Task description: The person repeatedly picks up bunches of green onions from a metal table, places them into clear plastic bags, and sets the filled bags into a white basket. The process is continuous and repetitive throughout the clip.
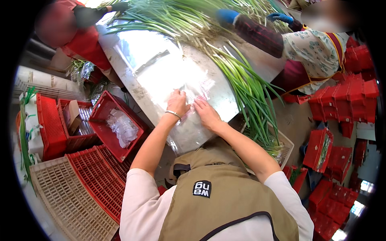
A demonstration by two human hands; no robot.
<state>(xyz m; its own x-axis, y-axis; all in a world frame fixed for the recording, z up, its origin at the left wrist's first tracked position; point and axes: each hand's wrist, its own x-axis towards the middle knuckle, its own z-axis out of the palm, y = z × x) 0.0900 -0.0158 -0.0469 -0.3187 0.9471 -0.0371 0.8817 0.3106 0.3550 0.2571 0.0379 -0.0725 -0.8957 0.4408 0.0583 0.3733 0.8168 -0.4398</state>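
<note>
Clear plastic bags (193, 137) with red printing lie in front of me on a metal worktable (224, 104). My left hand (178, 102) rests on the plastic film, its fingers pointing away from me and a bracelet at the wrist. Close beside it, my right hand (207, 114) lies palm down with extended fingers touching the printed part. Glare and the hands hide whether either one pinches the film. Scallions (238, 72) lie right of the bags, their green leaves hanging over the table edge.
A large scallion heap (178, 18) covers the far side. Two people work across the table; one wears blue gloves (227, 16). A red crate (116, 126) with plastic wrappers stands at left, near stacked crates (75, 192). Behind the hanging leaves is a pale crate (286, 147).
</note>
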